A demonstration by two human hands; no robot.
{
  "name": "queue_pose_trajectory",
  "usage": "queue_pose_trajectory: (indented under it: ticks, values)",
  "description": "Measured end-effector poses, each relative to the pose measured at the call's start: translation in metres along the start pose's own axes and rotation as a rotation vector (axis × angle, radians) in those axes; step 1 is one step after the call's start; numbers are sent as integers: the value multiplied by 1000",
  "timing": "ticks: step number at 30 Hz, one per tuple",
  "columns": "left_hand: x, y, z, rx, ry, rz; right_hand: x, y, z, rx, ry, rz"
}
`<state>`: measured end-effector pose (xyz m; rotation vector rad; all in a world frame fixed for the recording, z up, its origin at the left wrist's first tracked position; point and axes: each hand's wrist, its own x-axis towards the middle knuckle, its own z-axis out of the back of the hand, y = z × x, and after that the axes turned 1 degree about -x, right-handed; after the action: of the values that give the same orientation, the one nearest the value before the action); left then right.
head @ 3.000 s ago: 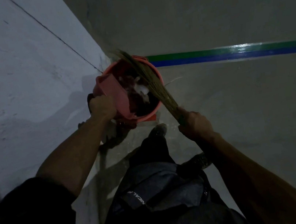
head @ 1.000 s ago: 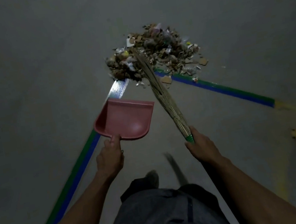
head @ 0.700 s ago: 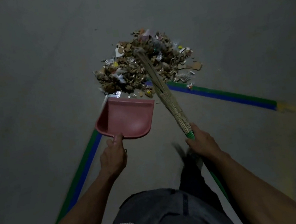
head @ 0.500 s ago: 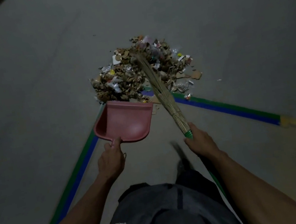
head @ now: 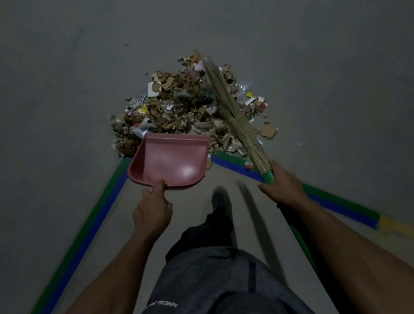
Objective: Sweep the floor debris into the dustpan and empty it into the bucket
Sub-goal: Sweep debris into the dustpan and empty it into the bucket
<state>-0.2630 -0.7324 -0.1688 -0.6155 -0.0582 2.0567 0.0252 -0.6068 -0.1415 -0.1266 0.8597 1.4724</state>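
Observation:
A heap of debris, brown scraps and bits of wrapper, lies on the grey floor ahead of me. My left hand grips the handle of a pink dustpan, whose empty mouth sits at the near edge of the heap. My right hand holds a straw broom by its green-bound neck; the bristles lie across the right side of the heap, tip at the far edge. The bucket is out of view.
Green-and-blue floor tape forms a corner under the heap, one arm running to the lower left, the other to the lower right, ending in yellow tape. My leg and shoe stand between my arms.
Three seconds ago the dustpan was tipped over the orange bucket by the wall. Since then I have turned to the heap, and the dustpan and broom have closed in on it.

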Motion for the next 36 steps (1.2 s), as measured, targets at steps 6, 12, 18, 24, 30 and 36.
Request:
queue_pose_trajectory:
  ticks: [6, 12, 18, 24, 30, 36]
  values:
    - [83, -33, 6, -43, 62, 77, 91, 25, 47, -41, 71, 45]
    - [122, -45, 28, -54, 47, 173, 160, 70, 81, -159, 160, 182]
    - [133, -56, 28, -80, 33, 346, 220, 117, 100, -269, 328, 307]
    - [133, -78, 29, -132, 29, 515, 274, 158, 113, -401, 429, 477]
    - [141, -76, 41, -91, 38, 632, 297, 209, 109, -489, 498, 524]
    - [164, -26, 57, -61, 79, 696, 309, 263, 66, -485, 537, 475]
